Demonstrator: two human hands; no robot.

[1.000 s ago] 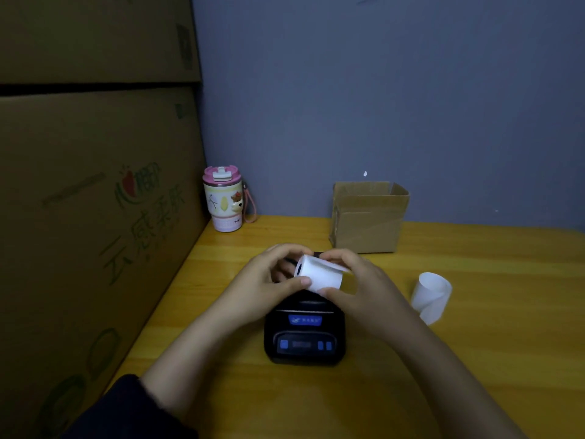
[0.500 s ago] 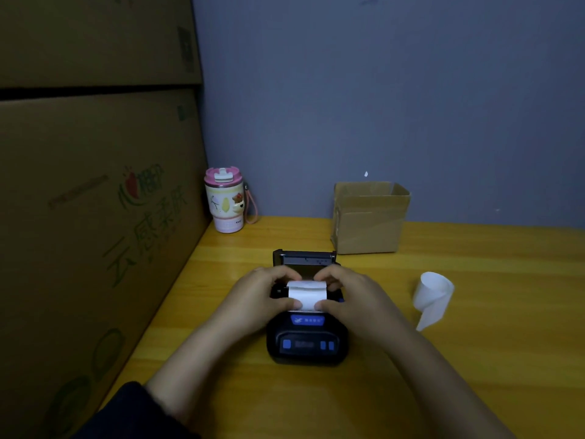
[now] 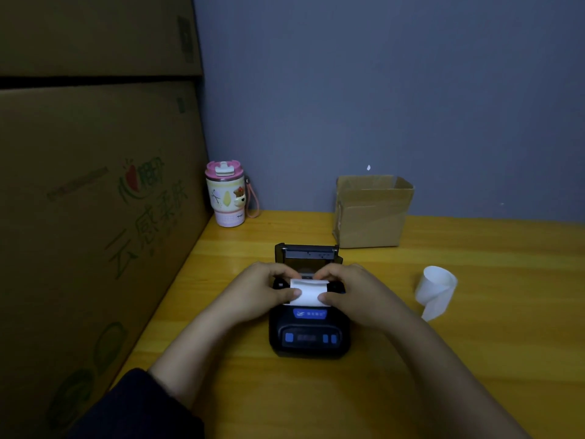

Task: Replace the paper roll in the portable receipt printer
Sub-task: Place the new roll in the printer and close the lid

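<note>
A black portable receipt printer point(image 3: 308, 339) with blue buttons sits on the yellow wooden table point(image 3: 474, 359), its lid point(image 3: 306, 253) standing open at the back. A white paper roll point(image 3: 308, 293) lies in the printer's open bay. My left hand point(image 3: 262, 291) pinches the roll's left end and my right hand point(image 3: 354, 293) pinches its right end, thumbs on the front of the paper. A loose curl of white paper point(image 3: 435, 291) lies on the table to the right.
A small open cardboard box point(image 3: 372, 212) stands behind the printer near the grey wall. A pink-lidded tumbler point(image 3: 225, 194) stands in the back left corner. Large stacked cartons point(image 3: 95, 185) wall off the left side of the table.
Both hands have lowered the paper roll from above the printer into its open bay. The lid, hidden a second ago, now shows behind my hands.
</note>
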